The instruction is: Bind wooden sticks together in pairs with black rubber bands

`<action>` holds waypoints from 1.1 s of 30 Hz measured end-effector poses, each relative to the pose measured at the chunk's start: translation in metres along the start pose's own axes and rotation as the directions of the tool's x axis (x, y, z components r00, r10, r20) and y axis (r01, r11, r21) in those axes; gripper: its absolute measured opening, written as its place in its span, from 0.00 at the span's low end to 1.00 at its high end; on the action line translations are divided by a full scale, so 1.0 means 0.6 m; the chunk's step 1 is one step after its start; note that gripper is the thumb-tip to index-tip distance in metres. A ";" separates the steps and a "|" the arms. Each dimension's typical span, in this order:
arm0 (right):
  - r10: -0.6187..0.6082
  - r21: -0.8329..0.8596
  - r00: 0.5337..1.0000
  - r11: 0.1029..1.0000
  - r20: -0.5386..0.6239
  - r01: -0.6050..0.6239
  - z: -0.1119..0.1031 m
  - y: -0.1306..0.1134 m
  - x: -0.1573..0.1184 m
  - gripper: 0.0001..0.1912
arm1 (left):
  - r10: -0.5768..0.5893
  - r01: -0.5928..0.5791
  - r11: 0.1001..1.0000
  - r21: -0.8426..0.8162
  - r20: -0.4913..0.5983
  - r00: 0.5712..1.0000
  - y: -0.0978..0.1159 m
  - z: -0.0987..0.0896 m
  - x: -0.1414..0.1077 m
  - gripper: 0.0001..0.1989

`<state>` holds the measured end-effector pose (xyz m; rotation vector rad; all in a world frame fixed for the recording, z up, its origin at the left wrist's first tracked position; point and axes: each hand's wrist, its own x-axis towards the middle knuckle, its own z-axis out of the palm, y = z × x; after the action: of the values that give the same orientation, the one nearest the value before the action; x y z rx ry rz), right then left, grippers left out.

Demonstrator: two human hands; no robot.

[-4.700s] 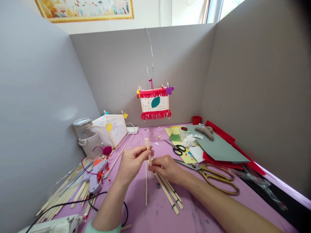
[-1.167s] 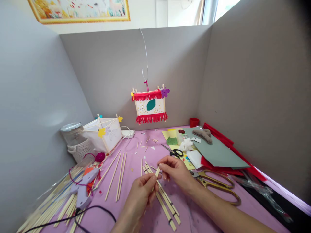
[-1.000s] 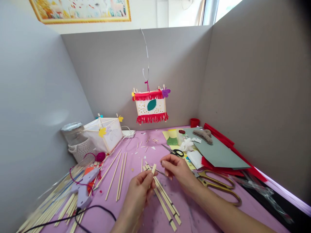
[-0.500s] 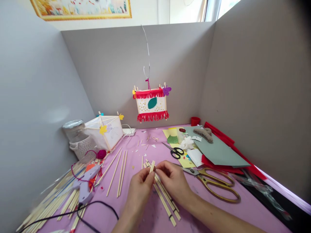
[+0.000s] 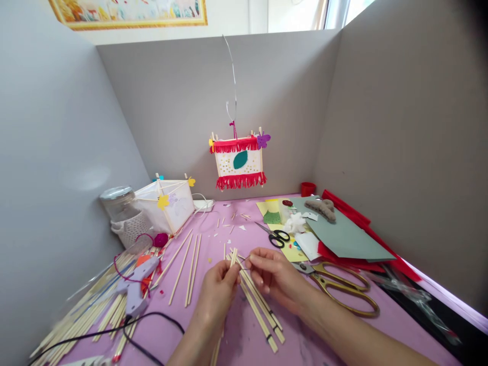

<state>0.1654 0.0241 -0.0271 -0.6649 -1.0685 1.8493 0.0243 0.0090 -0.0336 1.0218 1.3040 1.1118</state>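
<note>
Our left hand (image 5: 220, 287) is closed, pinching paired wooden sticks (image 5: 234, 257) near their upper ends between thumb and fingers. Our right hand (image 5: 269, 269), partly curled just to its right, pinches a thin dark strand (image 5: 244, 260) at the sticks. Black-banded sticks (image 5: 260, 314) lie on the surface (image 5: 206, 325) beneath and between both hands. Gold-handled scissors (image 5: 345, 288) lie right of our right hand, partly behind it; a glue gun (image 5: 138, 291) lies left of our left hand.

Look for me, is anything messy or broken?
A bit messy: short stick bits and white paper scraps lie scattered on the purple table, and the glue gun sits crookedly over untidy long sticks. Nothing looks clearly broken or spilled.
</note>
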 end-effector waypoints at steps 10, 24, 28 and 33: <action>0.024 0.138 0.999 0.990 0.042 -0.030 -0.018 -0.004 0.004 0.08 | -0.049 0.055 0.998 -0.042 0.133 0.990 0.024 0.004 -0.016 0.17; -0.177 -0.322 0.984 0.930 0.033 0.178 -0.031 -0.027 0.004 0.12 | -0.103 0.124 0.990 -0.067 0.249 0.963 0.032 0.007 -0.026 0.20; -0.169 -0.451 0.983 0.874 0.068 0.181 -0.032 -0.035 -0.001 0.12 | -0.111 0.122 0.992 -0.026 0.251 0.962 0.026 0.009 -0.027 0.21; -0.208 -0.688 0.965 0.678 0.157 0.258 -0.028 -0.040 -0.012 0.10 | -0.099 0.096 0.995 0.022 0.215 0.972 0.015 0.010 -0.019 0.19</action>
<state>0.1916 0.0305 -0.0143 -0.8478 -1.8515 1.2010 0.0308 0.0001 -0.0226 1.0448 1.1735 0.8939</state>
